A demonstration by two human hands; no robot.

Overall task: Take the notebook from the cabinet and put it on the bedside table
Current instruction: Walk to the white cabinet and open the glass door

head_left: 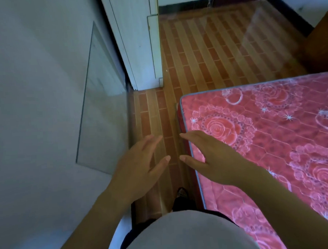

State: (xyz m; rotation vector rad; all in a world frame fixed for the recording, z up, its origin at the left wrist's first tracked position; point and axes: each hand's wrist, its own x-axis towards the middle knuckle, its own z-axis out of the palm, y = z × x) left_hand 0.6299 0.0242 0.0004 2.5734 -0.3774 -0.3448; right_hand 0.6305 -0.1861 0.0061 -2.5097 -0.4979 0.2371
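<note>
My left hand (136, 163) and my right hand (211, 160) are both held out in front of me, palms down, fingers spread and nothing in them. They hover over a narrow strip of floor between a pale wall and the bed. No notebook, cabinet or bedside table shows in this view.
A mattress (263, 138) with a red rose pattern fills the right side. On the left runs a pale grey wall (36, 111). A white door (137, 40) stands ahead beside it. The floor (212, 47) is brown striped tile. A brown piece of furniture (321, 42) sits far right.
</note>
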